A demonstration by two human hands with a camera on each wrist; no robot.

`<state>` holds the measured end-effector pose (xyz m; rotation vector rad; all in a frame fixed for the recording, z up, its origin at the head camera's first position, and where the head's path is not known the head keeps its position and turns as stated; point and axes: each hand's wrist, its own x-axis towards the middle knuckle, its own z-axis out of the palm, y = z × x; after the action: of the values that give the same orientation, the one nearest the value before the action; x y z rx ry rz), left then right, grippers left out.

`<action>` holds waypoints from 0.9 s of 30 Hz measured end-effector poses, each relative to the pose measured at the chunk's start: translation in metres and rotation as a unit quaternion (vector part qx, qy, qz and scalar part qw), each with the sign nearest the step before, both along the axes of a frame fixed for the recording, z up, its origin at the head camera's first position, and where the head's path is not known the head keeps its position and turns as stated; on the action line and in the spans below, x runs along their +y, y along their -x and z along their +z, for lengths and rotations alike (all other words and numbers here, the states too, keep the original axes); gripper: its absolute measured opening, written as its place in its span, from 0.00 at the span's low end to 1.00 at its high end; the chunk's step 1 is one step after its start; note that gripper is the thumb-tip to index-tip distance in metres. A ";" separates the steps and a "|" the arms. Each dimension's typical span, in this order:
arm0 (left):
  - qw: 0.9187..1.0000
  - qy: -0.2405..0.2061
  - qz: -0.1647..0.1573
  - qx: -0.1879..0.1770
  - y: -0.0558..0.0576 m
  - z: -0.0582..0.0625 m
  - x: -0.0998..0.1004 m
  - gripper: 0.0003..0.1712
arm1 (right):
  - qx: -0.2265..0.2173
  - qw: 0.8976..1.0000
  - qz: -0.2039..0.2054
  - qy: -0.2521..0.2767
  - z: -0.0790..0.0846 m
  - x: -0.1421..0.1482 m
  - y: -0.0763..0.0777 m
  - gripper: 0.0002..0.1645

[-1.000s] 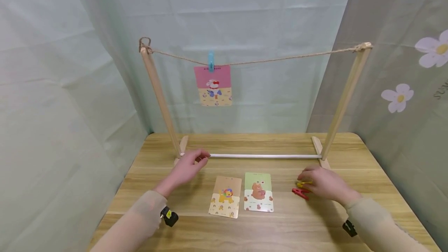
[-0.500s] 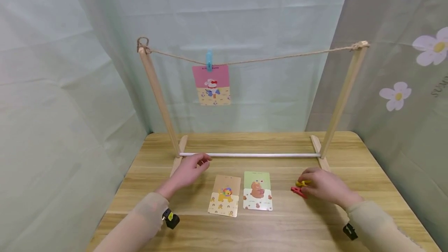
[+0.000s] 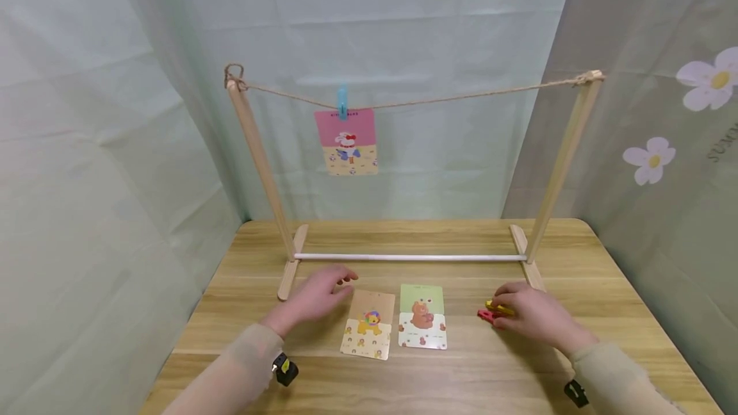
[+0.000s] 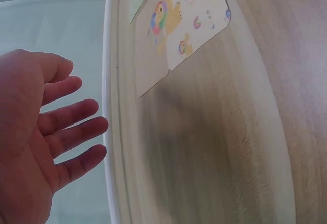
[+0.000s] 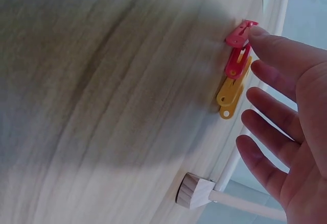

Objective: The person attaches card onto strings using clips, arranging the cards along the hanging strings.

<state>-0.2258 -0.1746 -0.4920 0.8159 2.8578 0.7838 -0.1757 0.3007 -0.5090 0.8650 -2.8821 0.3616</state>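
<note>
My right hand [image 3: 533, 316] is low over the table's right side, beside a red clothespin [image 3: 486, 316] and a yellow clothespin [image 3: 499, 308] lying together. The right wrist view shows the thumb tip right at the red clothespin's end, the other fingers spread and loosely bent near the yellow one. My left hand [image 3: 317, 293] hovers with relaxed, parted fingers near the upper left corner of a lion card [image 3: 368, 332]; it holds nothing. To the right of that lies a bear card [image 3: 423, 325]. A light blue clothespin [image 3: 343, 104] holds a pink-and-yellow rabbit card [image 3: 348, 155] on the twine.
A wooden stand with a left post [image 3: 259, 162] and a right post [image 3: 565, 165] carries the twine [image 3: 455, 99] across its top. Low down, a white rod [image 3: 403, 257] joins the posts, behind the cards. Pale curtains surround the wooden table [image 3: 421, 383].
My left hand has drawn back from the white rod toward the lion card. My right hand has stayed near the clothespins, with small finger movements; the red one has shifted and turned beside the yellow.
</note>
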 end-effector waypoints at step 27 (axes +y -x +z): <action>0.998 0.052 -0.033 0.019 -0.005 -0.018 0.015 0.16 | 0.053 0.998 0.032 0.009 -0.009 -0.004 -0.004 0.16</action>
<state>-0.2204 -0.1596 -0.5096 0.9148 2.8612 0.6118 -0.1713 0.2970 -0.5184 0.9459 -2.7546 0.3367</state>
